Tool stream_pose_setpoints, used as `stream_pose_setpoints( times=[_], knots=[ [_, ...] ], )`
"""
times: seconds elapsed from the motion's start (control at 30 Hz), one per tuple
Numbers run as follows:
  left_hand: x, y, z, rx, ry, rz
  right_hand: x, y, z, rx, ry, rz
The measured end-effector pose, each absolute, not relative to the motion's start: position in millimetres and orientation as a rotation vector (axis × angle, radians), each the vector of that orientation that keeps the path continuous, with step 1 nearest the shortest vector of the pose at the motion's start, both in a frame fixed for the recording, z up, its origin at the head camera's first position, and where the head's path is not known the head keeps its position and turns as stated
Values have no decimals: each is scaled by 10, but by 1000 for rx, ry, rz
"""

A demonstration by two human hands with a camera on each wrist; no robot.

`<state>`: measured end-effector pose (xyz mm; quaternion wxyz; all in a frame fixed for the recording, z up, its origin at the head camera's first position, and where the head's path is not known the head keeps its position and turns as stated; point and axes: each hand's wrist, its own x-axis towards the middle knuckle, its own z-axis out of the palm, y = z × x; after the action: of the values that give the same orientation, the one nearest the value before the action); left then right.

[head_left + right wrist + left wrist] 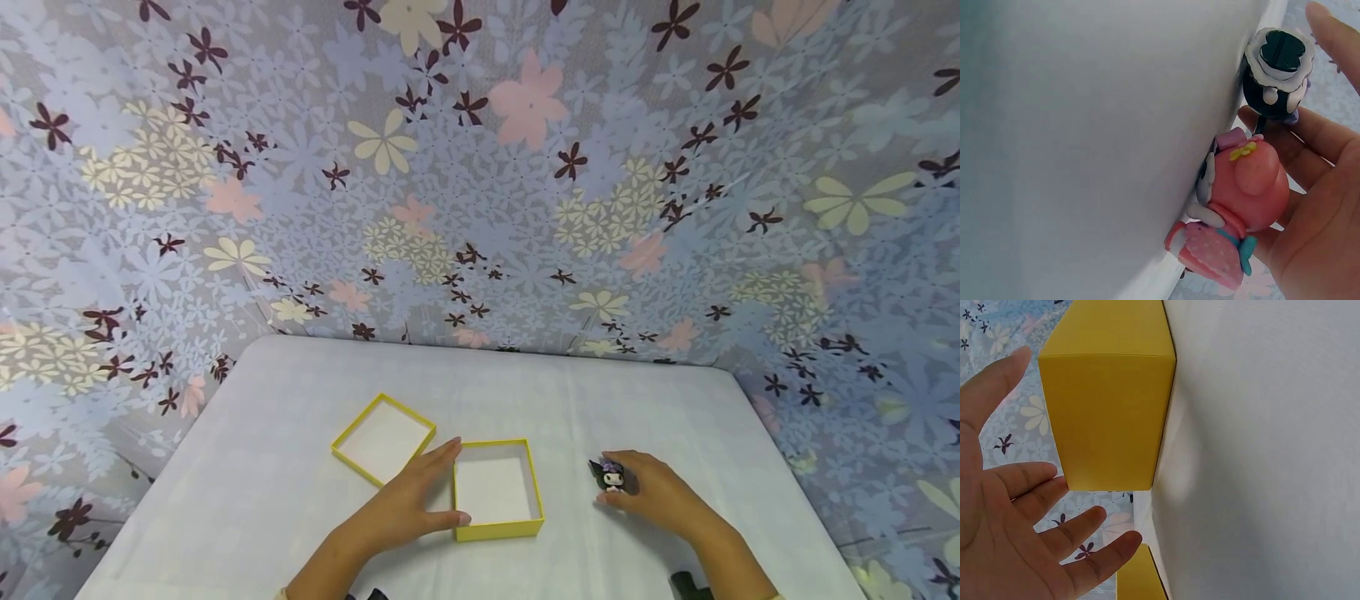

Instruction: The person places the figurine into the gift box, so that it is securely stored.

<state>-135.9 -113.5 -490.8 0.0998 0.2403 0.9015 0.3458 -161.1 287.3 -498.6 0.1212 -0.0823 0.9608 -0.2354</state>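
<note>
Low in the head view, just left of centre, the yellow box (498, 490) sits open and bare inside on the white table (300, 433), its lid (384, 438) lying upturned just up and to the left, so the opening looks done and the filling not begun. The left hand (408, 500) lies flat against the box's left wall, fingers straight and loosely spread, gripping nothing. To the right, apart from the box, the right hand (651, 492) curls its fingers round two small figures, a black one (611, 475) and a pink one (1235, 206) that shows only in the wrist view; both still rest on the table. Flowered cloth (480, 167) hangs behind; nothing lies between figures and box.
</note>
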Motion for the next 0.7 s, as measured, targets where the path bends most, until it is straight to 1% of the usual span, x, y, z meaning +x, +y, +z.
stream_pose_setpoints(
  times=[0.23,0.43,0.7],
  knots=[
    [-1383,-1139,-4931,720,2659,1028,-1588,2926,-4978,-391,2848,-622],
    [-1394,-1145,-4944,715,2634,1056,-1582,2969,-4985,-412,2833,-639],
    [-1382,-1145,-4946,719,2639,1070,-1594,2958,-4963,-358,2817,-654]
  ],
)
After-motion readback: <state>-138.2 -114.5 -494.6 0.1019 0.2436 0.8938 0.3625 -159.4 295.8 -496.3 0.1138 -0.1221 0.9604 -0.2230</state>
